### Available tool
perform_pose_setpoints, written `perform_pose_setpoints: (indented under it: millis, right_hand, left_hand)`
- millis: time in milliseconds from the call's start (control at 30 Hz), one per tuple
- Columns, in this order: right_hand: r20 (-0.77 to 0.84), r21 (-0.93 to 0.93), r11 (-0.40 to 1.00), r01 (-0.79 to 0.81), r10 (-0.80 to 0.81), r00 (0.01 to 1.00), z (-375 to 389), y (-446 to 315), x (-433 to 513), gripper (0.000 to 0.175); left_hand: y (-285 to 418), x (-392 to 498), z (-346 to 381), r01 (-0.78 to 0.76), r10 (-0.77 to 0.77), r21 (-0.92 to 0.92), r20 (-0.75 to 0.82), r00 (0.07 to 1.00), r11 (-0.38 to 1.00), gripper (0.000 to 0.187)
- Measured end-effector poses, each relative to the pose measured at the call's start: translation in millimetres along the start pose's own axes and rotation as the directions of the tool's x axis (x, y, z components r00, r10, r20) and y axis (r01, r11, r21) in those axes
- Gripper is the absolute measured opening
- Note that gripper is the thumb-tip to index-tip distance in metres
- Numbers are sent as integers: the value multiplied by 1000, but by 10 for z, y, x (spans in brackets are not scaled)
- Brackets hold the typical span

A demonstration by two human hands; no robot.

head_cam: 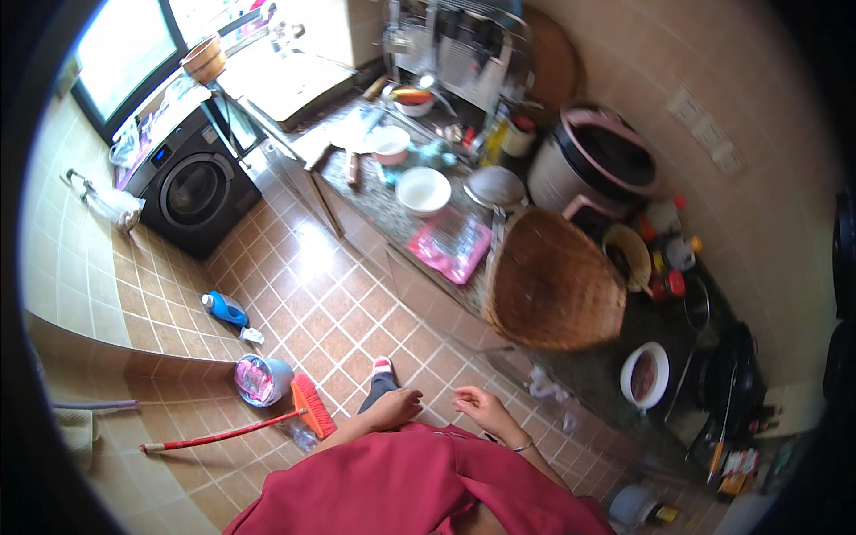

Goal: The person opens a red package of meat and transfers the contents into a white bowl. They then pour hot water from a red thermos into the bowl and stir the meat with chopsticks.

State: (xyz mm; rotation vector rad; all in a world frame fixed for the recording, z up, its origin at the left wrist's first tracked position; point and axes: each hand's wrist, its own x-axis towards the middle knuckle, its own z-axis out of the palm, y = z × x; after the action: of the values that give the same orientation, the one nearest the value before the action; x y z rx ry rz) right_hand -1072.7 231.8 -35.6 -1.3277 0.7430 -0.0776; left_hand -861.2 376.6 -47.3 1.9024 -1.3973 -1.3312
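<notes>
My left hand (396,408) is in front of my body, fingers loosely curled, with nothing seen in it. To its right, apart from it, my right hand (483,406) hangs with bent, spread fingers and holds nothing; a bracelet (523,445) is on that wrist. Both hands are over the tiled floor. On the stone counter (461,180) beyond them lie a woven basket (555,281), a pink plastic package (451,244), a white bowl (423,190) and a metal lid or strainer (495,186). Farther right stands a white bowl with dark red contents (644,376).
An orange broom (311,406) with a red handle leans by a lined bin (264,381) at left, near a blue bottle (226,309). A black washing machine (194,184) stands beyond. A cleaver (354,137) lies at the counter's far end; a plastic jug (632,505) is lower right.
</notes>
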Motion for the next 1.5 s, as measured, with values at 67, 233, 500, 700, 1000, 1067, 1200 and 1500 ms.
perform_pose_setpoints:
  millis: [67, 233, 500, 700, 1000, 1067, 1200, 1500]
  right_hand:
    - [102, -20, 995, 99, -97, 990, 328, -554, 607, 29]
    - [253, -55, 941, 335, -311, 916, 921, -2137, 1827, 24]
    - [-72, -516, 544, 661, -797, 600, 417, -4748, 3076, 13]
    - [-253, -774, 400, 490, -906, 339, -284, -6269, 4050, 21]
    - [-254, -832, 363, 420, -922, 294, -564, -7073, 4911, 24]
    - [-302, -867, 344, 361, -938, 169, -446, -7188, 4820, 23]
    - [-248, -839, 152, 523, -961, -119, -145, -7512, 4232, 26]
    - [-292, -810, 478, 340, -831, 474, 12, -7511, 4732, 19]
  left_hand:
    - [-307, -46, -447, -10, 1, -72, -122, 993, 997, 36]
    - [-980, -105, -1553, -8, -33, -96, -423, 906, 995, 31]
    - [-1247, 127, -2762, -75, 0, -110, -563, 826, 991, 27]
    - [-1557, 315, -3418, -83, -77, -205, -666, 742, 975, 27]
    - [-1982, 434, -4235, -26, -178, -276, -685, 706, 961, 27]
    - [-2041, 495, -4324, -32, -183, -301, -659, 730, 953, 27]
    - [-2174, 552, -4550, -28, -130, -255, -581, 804, 966, 28]
    - [-2399, 507, -4968, -38, -28, -117, -518, 855, 992, 27]
